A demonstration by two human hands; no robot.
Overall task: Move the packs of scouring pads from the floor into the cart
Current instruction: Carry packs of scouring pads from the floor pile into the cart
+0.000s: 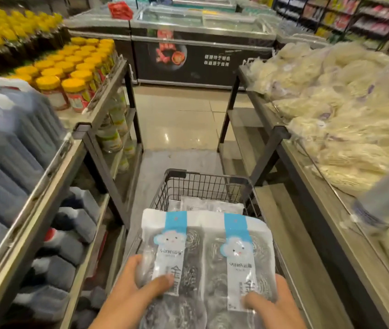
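Observation:
Two clear packs of steel scouring pads with blue-and-white labels lie side by side above the black wire cart [200,184]. My left hand [131,295] grips the left pack [169,252], thumb on top. My right hand [274,305] grips the right pack [238,257] the same way. More packs [210,204] lie inside the cart beneath them. The cart's near end is hidden by the held packs.
A shelf unit [53,167] with dark jugs and yellow-lidded jars stands on the left. A display table [319,186] piled with bagged noodles runs along the right. A chest freezer [200,58] crosses the aisle ahead, beyond tiled floor [181,119].

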